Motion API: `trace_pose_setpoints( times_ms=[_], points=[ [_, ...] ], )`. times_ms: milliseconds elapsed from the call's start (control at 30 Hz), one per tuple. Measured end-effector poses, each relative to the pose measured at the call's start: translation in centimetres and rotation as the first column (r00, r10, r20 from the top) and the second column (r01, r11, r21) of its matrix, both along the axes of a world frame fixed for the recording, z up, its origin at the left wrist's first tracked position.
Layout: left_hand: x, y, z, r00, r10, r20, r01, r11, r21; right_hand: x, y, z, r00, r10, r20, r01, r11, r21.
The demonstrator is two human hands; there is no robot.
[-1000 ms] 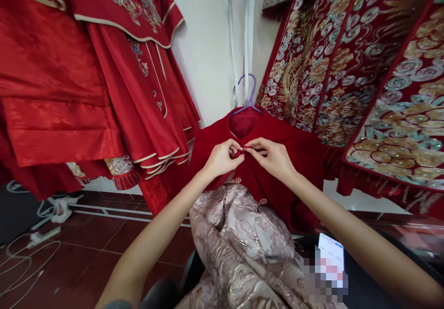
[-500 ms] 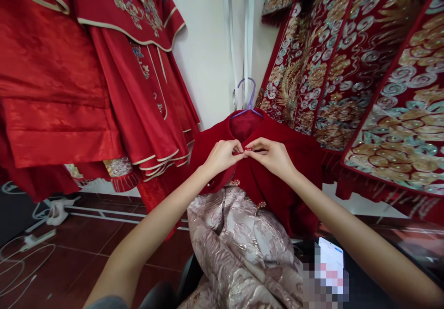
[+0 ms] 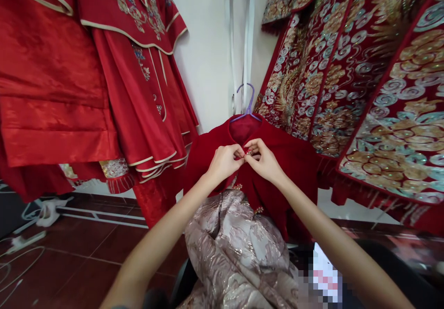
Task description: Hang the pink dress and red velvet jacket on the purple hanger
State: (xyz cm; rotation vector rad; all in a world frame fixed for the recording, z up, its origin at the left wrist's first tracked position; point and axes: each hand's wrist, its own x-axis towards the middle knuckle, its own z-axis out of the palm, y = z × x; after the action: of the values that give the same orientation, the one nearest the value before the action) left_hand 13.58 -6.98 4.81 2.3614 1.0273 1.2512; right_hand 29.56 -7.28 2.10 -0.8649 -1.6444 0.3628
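Note:
A short red jacket (image 3: pixel 294 175) hangs on a purple hanger (image 3: pixel 249 104) in front of me. At its neck, my left hand (image 3: pixel 225 162) and my right hand (image 3: pixel 266 164) meet, fingertips nearly touching. Both pinch the jacket's front edges around a small beaded button fastener (image 3: pixel 248 152); fingers partly cover it, so I cannot tell whether it is fastened. Further down, gold beaded fasteners show on the left front edge (image 3: pixel 237 187) and right front edge (image 3: pixel 258 210), apart from each other. Pale pink-silver brocade fabric (image 3: pixel 239 249) spreads below the jacket.
Red garments (image 3: pixel 138 96) hang at left, and heavily embroidered ones (image 3: pixel 347 82) at right. White straps (image 3: pixel 248 45) run down the wall. A lit phone (image 3: pixel 324 272) lies lower right. Light shoes (image 3: pixel 48 211) and white cables (image 3: pixel 24 272) are on the floor at left.
My right fingers have curled and shifted their pinch at the neck fastener, showing more of its beads. Both hands stay at the collar; the view has shifted slightly.

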Motion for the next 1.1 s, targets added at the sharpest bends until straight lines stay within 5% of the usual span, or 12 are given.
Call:
trace_pose_setpoints(
  times_ms=[100, 200, 367, 467, 600, 800, 967, 1100],
  points=[
    [0.0, -1.9, -3.2, 0.922, -0.035, 0.386, 0.157, 0.944, -0.291, -1.1, -2.4, -2.6, 0.984, -0.037, -0.174, 0.048, 0.997, 0.064],
    [0.2, -3.5, -7.1, 0.710, 0.044, 0.703, 0.341, 0.852, -0.398, -3.2, -5.4, -6.6, 0.947, -0.182, -0.264, 0.207, 0.976, 0.071],
    [0.6, -4.5, -9.8, 0.571, 0.017, 0.821, 0.514, 0.772, -0.374, -6.4, -6.7, -11.8, 0.938, -0.266, -0.221, 0.249, 0.963, -0.099],
    [0.1, -4.5, -9.7, 0.525, 0.007, 0.851, 0.593, 0.714, -0.372, -6.9, -5.5, -12.7, 0.901, -0.421, -0.105, 0.421, 0.907, -0.029],
    [-0.3, -4.6, -9.8, 0.500, -0.006, 0.866, 0.662, 0.647, -0.378, -5.6, -3.6, -12.6, 0.857, -0.513, -0.056, 0.516, 0.854, 0.069],
    [-0.2, -4.9, -9.9, 0.484, 0.001, 0.875, 0.679, 0.630, -0.377, -2.5, -3.2, -11.7, 0.922, -0.362, -0.139, 0.348, 0.930, -0.120],
    [0.4, -5.0, -10.4, 0.510, 0.023, 0.860, 0.641, 0.656, -0.398, -1.6, -7.4, -6.9, 0.820, -0.415, -0.394, 0.399, 0.908, -0.128],
    [0.4, -3.3, -9.7, 0.587, 0.010, 0.809, 0.594, 0.674, -0.439, -2.9, -9.1, -3.5, 0.937, -0.169, -0.305, 0.142, 0.984, -0.110]
  ],
)
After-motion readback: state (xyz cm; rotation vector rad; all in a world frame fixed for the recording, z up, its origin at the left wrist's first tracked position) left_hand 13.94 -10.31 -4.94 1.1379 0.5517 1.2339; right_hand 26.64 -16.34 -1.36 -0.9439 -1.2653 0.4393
